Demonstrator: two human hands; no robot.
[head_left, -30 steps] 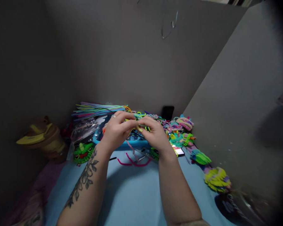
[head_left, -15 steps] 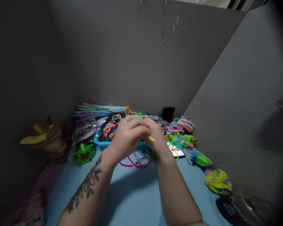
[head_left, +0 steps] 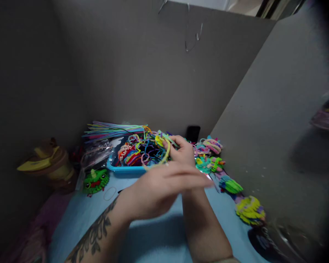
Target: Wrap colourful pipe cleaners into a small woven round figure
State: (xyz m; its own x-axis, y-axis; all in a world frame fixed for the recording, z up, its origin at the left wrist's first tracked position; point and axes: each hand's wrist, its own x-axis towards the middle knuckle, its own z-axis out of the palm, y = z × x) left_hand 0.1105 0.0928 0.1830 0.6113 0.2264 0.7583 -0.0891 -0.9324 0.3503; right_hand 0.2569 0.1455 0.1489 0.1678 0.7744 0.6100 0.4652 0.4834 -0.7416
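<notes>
My right hand (head_left: 183, 151) is closed on a small pipe-cleaner piece (head_left: 159, 140), mostly yellow with bits of green and purple, over the right part of the blue tray. From it a pale yellow pipe cleaner (head_left: 168, 149) curves down toward my left hand. Nearer to me, my left hand (head_left: 159, 190) crosses in front of the right wrist. Its fingers stretch to the right and are smeared by motion; its palm side is hidden. The blue tray (head_left: 126, 169) holds a tangle of coloured pipe cleaners (head_left: 137, 155).
Straight pipe cleaners (head_left: 115, 128) lie behind the tray, with clear plastic bags (head_left: 95, 153) at its left. A green frog-like figure (head_left: 95, 180) sits front left. Fuzzy pieces line the right side, including a yellow one (head_left: 250, 210). A dark phone (head_left: 193, 133) leans against the wall.
My hands were together over the tray; they have come apart. The left has moved down toward me with fingers stretched out, and the yellow piece in my right hand now shows.
</notes>
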